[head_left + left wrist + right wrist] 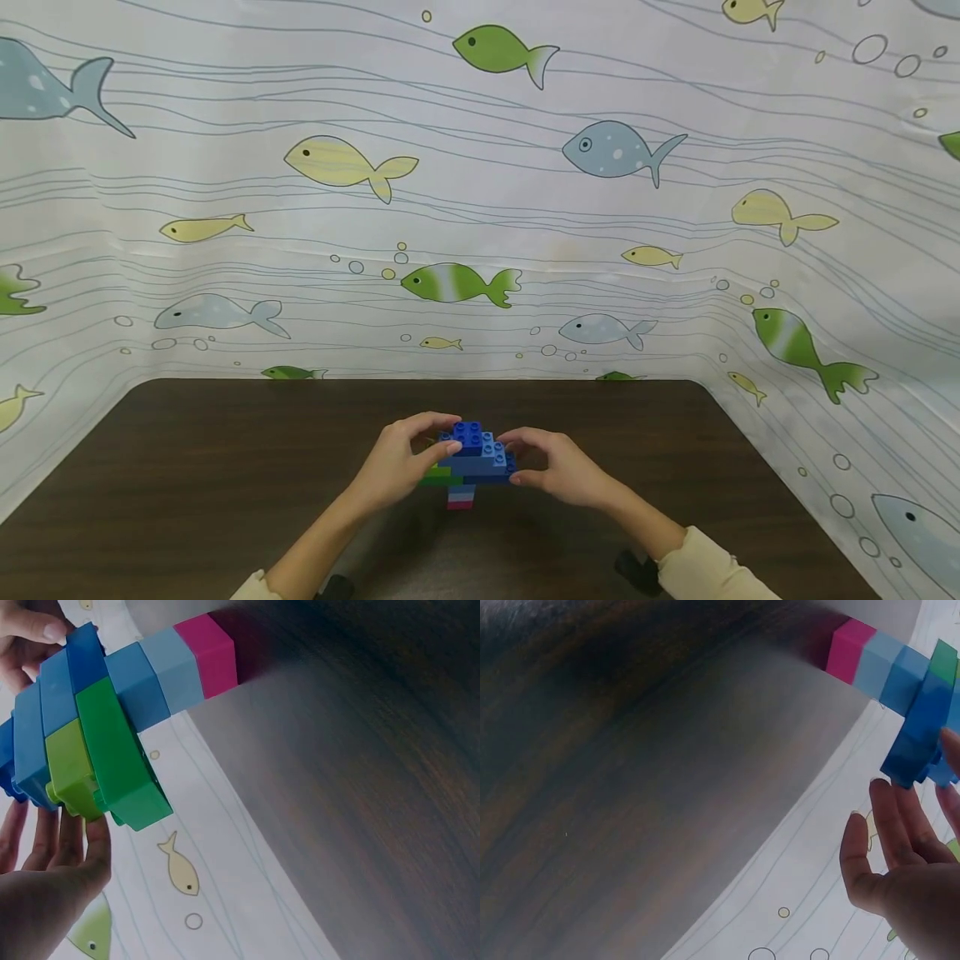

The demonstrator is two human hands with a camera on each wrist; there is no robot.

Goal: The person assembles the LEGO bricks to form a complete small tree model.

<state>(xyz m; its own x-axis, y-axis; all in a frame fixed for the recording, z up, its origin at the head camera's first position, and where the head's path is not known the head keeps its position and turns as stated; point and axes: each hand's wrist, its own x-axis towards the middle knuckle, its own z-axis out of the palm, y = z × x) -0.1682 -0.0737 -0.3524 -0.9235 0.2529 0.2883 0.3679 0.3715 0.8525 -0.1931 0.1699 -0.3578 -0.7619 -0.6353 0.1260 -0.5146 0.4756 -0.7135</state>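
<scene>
A toy building-block structure (472, 465), wider at the top than at its foot, stands on the table between both hands. Its narrow column has a pink block (214, 656) at the bottom, with light blue and blue above. A long green block (120, 757) and a dark blue block (922, 727) form the wide layer, under lime and blue ones. My left hand (397, 462) holds the upper left side, thumb in front and fingers behind. My right hand (566, 467) curls around the right end, thumb and fingertips at the dark blue block.
The dark brown table (225, 500) spreads around the structure. Behind it and at the sides rises a white sheet (510, 208) printed with fish and wavy lines. A black device (637, 573) sits by the right wrist, near a cream sleeve (705, 567).
</scene>
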